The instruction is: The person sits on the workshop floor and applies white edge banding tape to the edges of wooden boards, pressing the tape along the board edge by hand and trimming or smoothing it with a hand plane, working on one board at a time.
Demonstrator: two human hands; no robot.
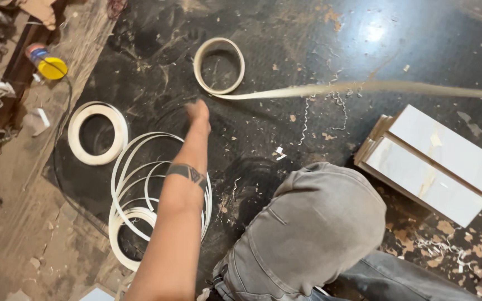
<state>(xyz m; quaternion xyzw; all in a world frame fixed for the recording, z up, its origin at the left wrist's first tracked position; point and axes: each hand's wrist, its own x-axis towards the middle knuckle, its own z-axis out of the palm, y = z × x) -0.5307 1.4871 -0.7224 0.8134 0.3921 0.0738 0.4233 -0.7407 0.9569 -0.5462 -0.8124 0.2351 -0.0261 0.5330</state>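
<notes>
My left hand [198,111] is stretched out low over the dark floor, just short of a beige roll of edge-band strip [218,66]. The hand is blurred and seen from behind, so its fingers cannot be made out. A long strip [364,87] runs off that roll to the right edge of the view. Under my forearm lies a loose, sprawled coil of white strip [135,184]. A tighter white roll [97,133] lies to its left. My right hand is out of view. My bent knee in grey jeans [313,223] fills the lower middle.
White-faced board pieces [436,161] are stacked at the right. A bottle with a yellow cap [48,64] lies at upper left beside a black cable [62,128]. Curled shavings and chips litter the floor. Clutter lines the left edge.
</notes>
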